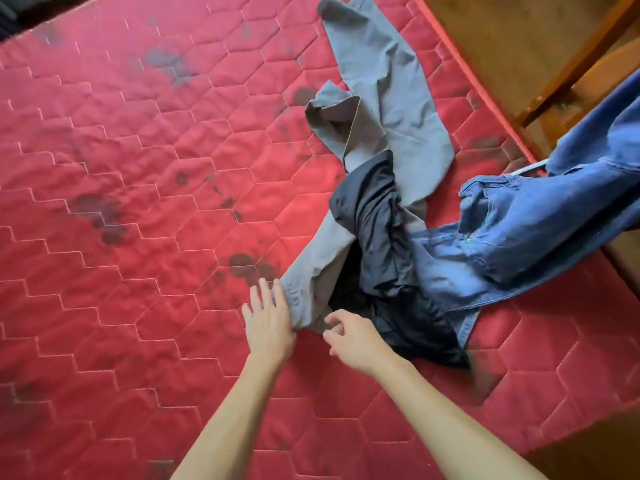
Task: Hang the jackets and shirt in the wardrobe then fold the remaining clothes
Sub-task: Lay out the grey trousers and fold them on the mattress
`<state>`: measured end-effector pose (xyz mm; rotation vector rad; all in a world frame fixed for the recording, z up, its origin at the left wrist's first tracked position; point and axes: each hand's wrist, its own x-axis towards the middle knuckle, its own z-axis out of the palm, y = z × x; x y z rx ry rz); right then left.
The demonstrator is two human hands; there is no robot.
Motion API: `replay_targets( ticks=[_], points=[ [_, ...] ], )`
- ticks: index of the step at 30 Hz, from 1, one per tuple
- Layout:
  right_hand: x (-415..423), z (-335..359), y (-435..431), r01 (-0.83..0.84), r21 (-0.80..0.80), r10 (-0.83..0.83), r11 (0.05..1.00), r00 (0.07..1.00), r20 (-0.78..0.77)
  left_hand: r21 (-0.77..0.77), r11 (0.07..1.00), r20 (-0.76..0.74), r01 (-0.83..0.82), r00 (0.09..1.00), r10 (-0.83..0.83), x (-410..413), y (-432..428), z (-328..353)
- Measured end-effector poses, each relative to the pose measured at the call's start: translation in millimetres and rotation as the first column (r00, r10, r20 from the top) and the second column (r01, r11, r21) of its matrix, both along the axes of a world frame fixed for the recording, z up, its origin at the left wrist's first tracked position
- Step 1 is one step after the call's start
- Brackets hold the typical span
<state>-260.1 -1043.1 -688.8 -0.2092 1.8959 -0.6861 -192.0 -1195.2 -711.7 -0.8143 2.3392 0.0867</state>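
Heap centre-right of frame on mattress (138, 168): grey trousers (381, 81), black garment (377, 216), jeans (519, 230) tangled. Left hand (268, 323) flat on grey waistband; right hand (356, 337) half-curled beside it, grip unclear. Risk: tugging grey drags the rest, jeans slide off edge.

Quilted red cloth mattress (138, 202), stained; matt grey trousers (388, 98); blue denim jeans (512, 230); brown wood floor (502, 39).
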Motion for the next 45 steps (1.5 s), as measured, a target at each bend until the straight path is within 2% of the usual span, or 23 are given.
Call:
replay_targets(
  ticks=[2,3,5,7,10,13,15,17,19,20,23,24,26,28,31,36,39,41,43,45],
  points=[
    [10,-12,-4,0.007,0.005,-0.007,1.0,1.0,0.0,0.027,1.0,-0.081,0.003,0.997,0.0,8,-8,-13],
    [15,-15,-4,0.007,0.019,-0.007,1.0,1.0,0.003,0.078,0.997,-0.171,-0.027,0.984,0.04,12,-12,-15],
    [24,-13,-2,-0.007,0.058,0.006,0.998,1.0,0.003,0.23,0.965,-0.344,-0.127,0.917,0.202,19,-19,-3],
    [30,1,-2,-0.04,0.105,0.044,0.994,0.998,-0.04,0.361,0.908,-0.403,-0.213,0.842,0.358,21,-27,18],
    [37,39,-8,-0.065,0.136,0.082,0.989,0.989,-0.126,0.521,0.792,-0.356,-0.318,0.763,0.54,13,-44,67],
    [45,91,-24,-0.114,0.16,0.152,0.98,0.956,-0.25,0.705,0.602,-0.264,-0.375,0.649,0.713,4,-52,131],
    [52,132,-36,-0.082,0.142,0.127,0.986,0.928,-0.35,0.792,0.459,-0.201,-0.402,0.538,0.818,0,-53,182],
    [59,173,-45,0.013,0.091,0.031,0.996,0.884,-0.466,0.865,0.285,-0.116,-0.412,0.39,0.914,-4,-54,236],
    [58,210,-52,0.106,0.03,-0.067,0.994,0.802,-0.594,0.92,0.127,-0.023,-0.369,0.275,0.961,-8,-59,291],
    [56,226,-53,0.144,0.003,-0.107,0.99,0.747,-0.656,0.944,0.074,0.007,-0.321,0.245,0.97,-9,-63,319],
    [45,268,-50,0.188,-0.04,-0.15,0.981,0.622,-0.769,0.993,-0.002,0.026,-0.115,0.206,0.978,-7,-74,408],
    [43,280,-47,0.18,-0.044,-0.147,0.983,0.618,-0.772,0.999,-0.036,0.042,-0.033,0.189,0.981,-6,-77,437],
    [44,309,-45,0.129,-0.042,-0.12,0.991,0.69,-0.714,0.991,-0.094,0.076,0.099,0.178,0.981,-2,-82,491],
    [51,337,-48,0.103,-0.156,-0.18,0.982,0.745,-0.643,0.967,-0.141,0.096,0.213,0.21,0.973,4,-83,536],
    [68,389,-60,0.122,-0.314,-0.282,0.942,0.794,-0.538,0.93,-0.119,0.042,0.348,0.221,0.974,23,-78,597],
    [90,464,-64,0.039,-0.527,-0.298,0.849,0.859,-0.417,0.828,-0.101,0.022,0.551,0.148,0.989,74,-67,688],
    [104,501,-60,-0.063,-0.499,-0.255,0.864,0.8,-0.543,0.807,-0.051,-0.035,0.589,0.134,0.99,108,-64,723],
    [109,522,-52,-0.049,-0.497,-0.29,0.866,0.761,-0.58,0.831,-0.021,-0.042,0.556,0.101,0.994,133,-70,737],
    [110,539,-38,-0.098,-0.437,-0.273,0.894,0.654,-0.706,0.884,0.041,-0.06,0.466,0.026,0.998,162,-83,747],
    [110,557,-21,-0.074,-0.457,-0.346,0.886,0.548,-0.761,0.935,0.136,-0.146,0.329,0.006,0.989,199,-97,755]
  ],
)
